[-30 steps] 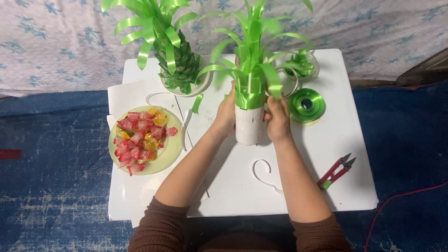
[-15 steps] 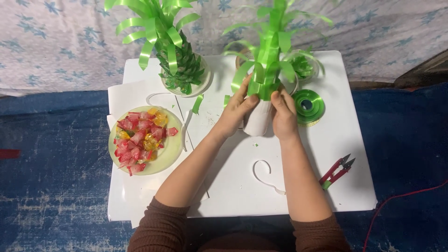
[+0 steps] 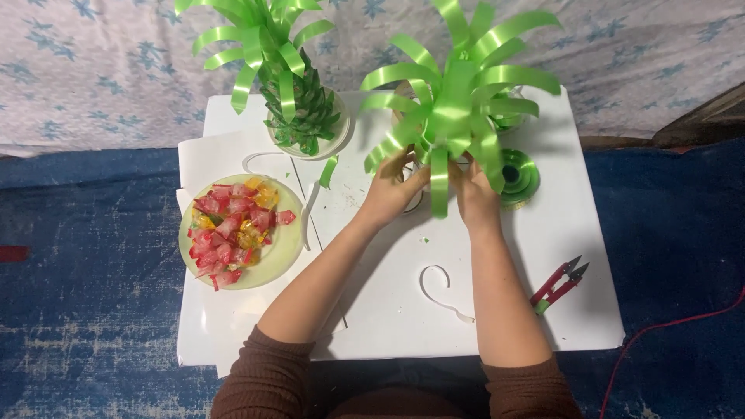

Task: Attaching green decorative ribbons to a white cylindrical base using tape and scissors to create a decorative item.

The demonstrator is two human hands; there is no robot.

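I had both hands up near the far edge of the white table (image 3: 497, 310), wrapped around the base of a green ribbon tuft (image 3: 454, 109) whose glossy loops fanned out over my knuckles. My left hand (image 3: 392, 190) gripped it from the left side, fingers curled in under the loops; my right hand (image 3: 475, 194) pressed in from the right, fingers closed against the same stem. What exactly sat under the ribbon I could not tell, since the loops hid it.

Just beside my right hand, toward the far right corner, lay a spool of green ribbon (image 3: 518, 177). At the far edge left of the middle stood a finished pineapple-shaped piece (image 3: 303, 109) with dark green scales and its own ribbon crown. Near the left edge rested a pale green plate (image 3: 289, 250) heaped with red and yellow wrapped candies (image 3: 233, 229). Red-handled snips (image 3: 557, 284) lay near the right edge, well apart from my hands, and a curled white strip (image 3: 442, 287) lay between my forearms toward the near edge.
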